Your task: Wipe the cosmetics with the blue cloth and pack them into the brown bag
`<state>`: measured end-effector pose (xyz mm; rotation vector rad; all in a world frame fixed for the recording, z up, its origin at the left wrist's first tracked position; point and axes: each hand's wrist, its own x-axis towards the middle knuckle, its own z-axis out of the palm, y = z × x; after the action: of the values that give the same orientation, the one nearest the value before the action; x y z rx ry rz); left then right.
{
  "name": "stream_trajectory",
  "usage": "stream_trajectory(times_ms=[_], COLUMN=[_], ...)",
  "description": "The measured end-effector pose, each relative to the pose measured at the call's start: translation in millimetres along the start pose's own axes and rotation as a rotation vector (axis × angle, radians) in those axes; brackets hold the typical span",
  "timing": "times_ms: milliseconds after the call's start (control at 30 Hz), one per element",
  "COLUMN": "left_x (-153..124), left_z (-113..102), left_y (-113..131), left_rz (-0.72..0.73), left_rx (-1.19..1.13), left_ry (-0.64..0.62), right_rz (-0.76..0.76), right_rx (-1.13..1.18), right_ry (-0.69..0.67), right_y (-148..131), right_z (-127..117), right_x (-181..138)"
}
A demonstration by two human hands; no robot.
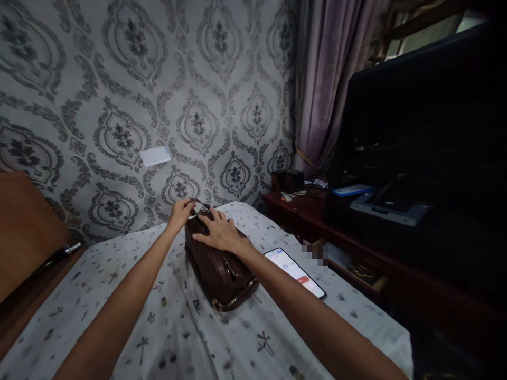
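A dark brown leather bag [222, 274] with gold zips lies on a white bed sheet [119, 295] printed with small plants. My left hand [180, 212] is at the bag's far end, fingers pinched on something small at the top there, perhaps a zip pull or strap. My right hand [218, 231] lies flat on the top of the bag, fingers spread, pressing on it.
A phone [295, 272] with a lit screen lies on the sheet just right of the bag. A dark wooden cabinet [356, 248] with a black screen and small items stands at the right. A wooden headboard [27, 227] is at the left, patterned wallpaper and a purple curtain behind.
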<state>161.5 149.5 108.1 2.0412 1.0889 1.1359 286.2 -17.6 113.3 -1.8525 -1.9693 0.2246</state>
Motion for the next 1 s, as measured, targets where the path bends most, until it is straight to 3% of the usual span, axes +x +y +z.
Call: stream_trajectory(times_ms=[267,633,1000], left_x=[4,-18,-25], left_z=[3,7,6], left_y=[-2,14,23], left_rz=[-0.112,-0.049,-0.032], left_rx=[0.029,-0.049,0.040], left_ry=[-0.013,0.028,0.016], right_rz=[-0.027,-0.025,0.036], right_rx=[-0.081,-0.055,-0.037], right_ry=[0.070,0.085,0.139], right_y=[4,2,13], right_z=[14,13,9], right_x=[5,3,-31])
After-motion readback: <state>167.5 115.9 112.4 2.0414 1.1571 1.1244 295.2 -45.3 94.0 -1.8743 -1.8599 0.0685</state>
